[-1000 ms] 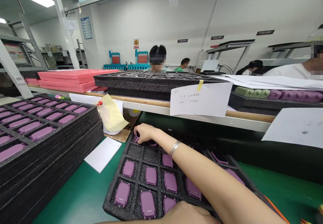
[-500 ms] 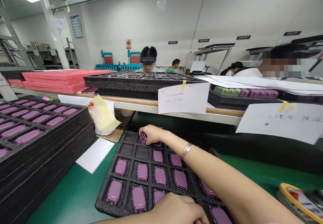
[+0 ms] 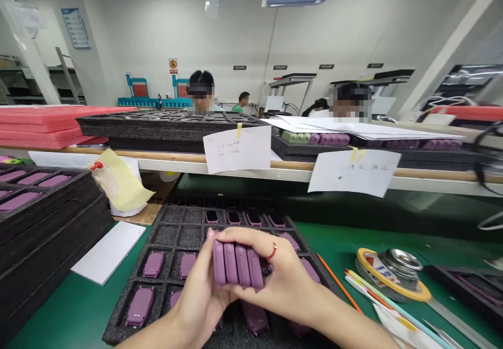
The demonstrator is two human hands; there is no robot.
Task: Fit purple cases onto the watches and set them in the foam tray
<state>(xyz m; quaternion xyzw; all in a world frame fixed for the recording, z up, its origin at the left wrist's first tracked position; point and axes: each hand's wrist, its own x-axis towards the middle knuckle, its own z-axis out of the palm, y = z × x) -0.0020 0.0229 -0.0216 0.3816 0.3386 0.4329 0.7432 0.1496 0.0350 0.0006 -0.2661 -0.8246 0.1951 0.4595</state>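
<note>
Above the foam tray, a row of several purple watch cases (image 3: 238, 266) is pressed face to face between both hands. My right hand (image 3: 281, 262) wraps round the row, thumb below and fingers across the top. At the left end my left hand (image 3: 200, 286) is closed against the cases, its thumb pointing up and its other fingers partly hidden beneath. Below lies the black foam tray (image 3: 165, 233) with square pockets. Some of its pockets hold more purple watch cases back up, and a far row shows dark watch screens (image 3: 233, 218). Several pockets at the far left hold nothing.
Stacked foam trays (image 3: 58, 233) stand at left beside a white pad (image 3: 110, 252). At right are a round metal-topped container (image 3: 401, 268), pens (image 3: 340, 283) and a steel ruler (image 3: 459, 323). A shelf (image 3: 291, 173) with paper notes crosses ahead; people sit beyond.
My right hand has come back from the tray's far left pockets with purple watch cases. My left hand has risen to meet it, and the view has turned right.
</note>
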